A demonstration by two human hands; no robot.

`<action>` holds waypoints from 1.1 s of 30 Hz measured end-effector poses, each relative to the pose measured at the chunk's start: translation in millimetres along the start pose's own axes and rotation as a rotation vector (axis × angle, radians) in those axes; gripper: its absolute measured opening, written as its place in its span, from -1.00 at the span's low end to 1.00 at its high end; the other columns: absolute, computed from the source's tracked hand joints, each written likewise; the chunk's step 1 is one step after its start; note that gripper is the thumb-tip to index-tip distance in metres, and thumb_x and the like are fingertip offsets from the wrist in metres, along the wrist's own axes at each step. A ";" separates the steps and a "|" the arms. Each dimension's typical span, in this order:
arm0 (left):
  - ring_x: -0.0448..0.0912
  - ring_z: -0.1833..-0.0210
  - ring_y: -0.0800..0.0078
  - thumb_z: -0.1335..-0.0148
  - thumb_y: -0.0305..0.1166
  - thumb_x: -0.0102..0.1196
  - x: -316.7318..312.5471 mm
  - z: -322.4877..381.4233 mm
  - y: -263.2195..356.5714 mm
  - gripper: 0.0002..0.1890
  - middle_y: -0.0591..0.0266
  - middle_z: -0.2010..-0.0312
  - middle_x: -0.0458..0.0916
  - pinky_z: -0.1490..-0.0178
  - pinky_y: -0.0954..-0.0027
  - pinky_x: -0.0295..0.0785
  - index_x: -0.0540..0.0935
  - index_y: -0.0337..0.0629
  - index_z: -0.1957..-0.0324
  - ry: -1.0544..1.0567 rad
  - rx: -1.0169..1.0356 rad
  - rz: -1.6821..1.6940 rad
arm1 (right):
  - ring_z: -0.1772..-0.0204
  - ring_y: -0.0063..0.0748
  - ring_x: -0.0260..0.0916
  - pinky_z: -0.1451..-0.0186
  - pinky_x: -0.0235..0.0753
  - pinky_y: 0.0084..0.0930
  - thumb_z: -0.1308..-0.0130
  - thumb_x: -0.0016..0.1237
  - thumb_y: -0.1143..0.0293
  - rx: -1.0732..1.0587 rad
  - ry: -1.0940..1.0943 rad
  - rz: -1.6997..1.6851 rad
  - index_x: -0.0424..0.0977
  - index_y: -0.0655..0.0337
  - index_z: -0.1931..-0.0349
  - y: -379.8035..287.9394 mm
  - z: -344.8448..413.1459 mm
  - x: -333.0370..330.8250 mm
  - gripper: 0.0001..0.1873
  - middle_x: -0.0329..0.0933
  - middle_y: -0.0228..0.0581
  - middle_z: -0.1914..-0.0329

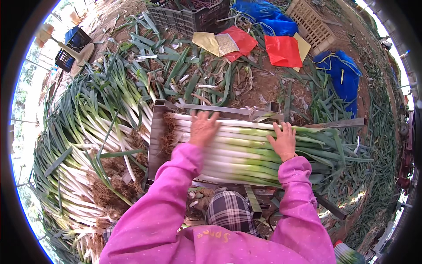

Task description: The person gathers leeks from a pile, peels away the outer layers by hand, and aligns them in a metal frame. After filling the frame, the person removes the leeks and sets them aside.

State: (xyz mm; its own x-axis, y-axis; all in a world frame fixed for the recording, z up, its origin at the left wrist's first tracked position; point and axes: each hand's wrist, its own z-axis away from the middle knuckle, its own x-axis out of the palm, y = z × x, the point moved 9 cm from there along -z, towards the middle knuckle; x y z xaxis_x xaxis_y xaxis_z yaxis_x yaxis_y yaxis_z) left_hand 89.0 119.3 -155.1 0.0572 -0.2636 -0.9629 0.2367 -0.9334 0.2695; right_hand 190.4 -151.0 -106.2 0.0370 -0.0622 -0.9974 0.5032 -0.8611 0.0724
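A layer of long green onions [237,155] lies side by side in a metal frame [156,142], roots against its upright end plate on the left. My left hand [203,128], slightly blurred, rests with spread fingers over the white stalks near the root end. Farther right, my right hand [283,140] lies on the stalks where they turn green, fingertips at the far edge of the layer. Neither hand is closed around a stalk. Green leaf ends [329,148] hang out past the frame's right side.
A large heap of rooted green onions [82,158] covers the ground on the left. Beyond the frame are a black plastic crate [188,19], a beige crate [316,26], blue mesh bags [343,77] and red sheets [283,49]. A metal bar [333,206] juts out at lower right.
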 end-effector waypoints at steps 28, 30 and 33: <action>0.36 -0.18 0.18 -0.28 -0.10 -0.11 13.0 18.7 -92.4 -0.60 0.18 -0.04 0.51 -0.29 0.14 0.13 0.56 -0.02 -0.05 0.010 0.170 0.154 | -0.61 0.03 -0.53 -0.49 -0.33 0.24 -0.17 -0.08 -0.30 0.016 -0.214 -0.004 -0.11 0.06 -0.48 -29.1 24.8 30.1 0.00 -0.42 0.03 -0.59; 0.36 -0.18 0.21 -0.30 -0.09 -0.14 16.4 19.6 -97.0 -0.59 0.20 -0.04 0.51 -0.30 0.13 0.11 0.55 -0.01 -0.07 0.000 0.118 0.104 | -0.61 0.00 -0.55 -0.48 -0.35 0.28 -0.16 -0.08 -0.31 0.028 -0.255 0.021 -0.14 0.11 -0.48 -43.0 33.2 29.5 0.04 -0.46 0.01 -0.59; 0.35 -0.21 0.18 -0.31 -0.10 -0.13 16.5 11.4 -87.1 -0.59 0.18 -0.08 0.49 -0.32 0.11 0.11 0.53 -0.02 -0.10 -0.125 0.099 0.151 | -0.62 -0.05 -0.55 -0.45 -0.35 0.35 0.06 0.05 -0.40 0.000 -0.393 -0.011 -0.19 0.17 -0.48 -59.9 46.0 19.3 0.24 -0.47 -0.06 -0.60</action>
State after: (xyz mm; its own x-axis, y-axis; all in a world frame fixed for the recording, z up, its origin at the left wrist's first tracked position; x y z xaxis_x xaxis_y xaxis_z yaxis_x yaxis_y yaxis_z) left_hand 58.3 193.4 -194.3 -0.0375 -0.4243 -0.9047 0.1377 -0.8989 0.4159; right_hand 121.2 -123.8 -129.9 -0.3017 -0.2416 -0.9223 0.5015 -0.8629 0.0620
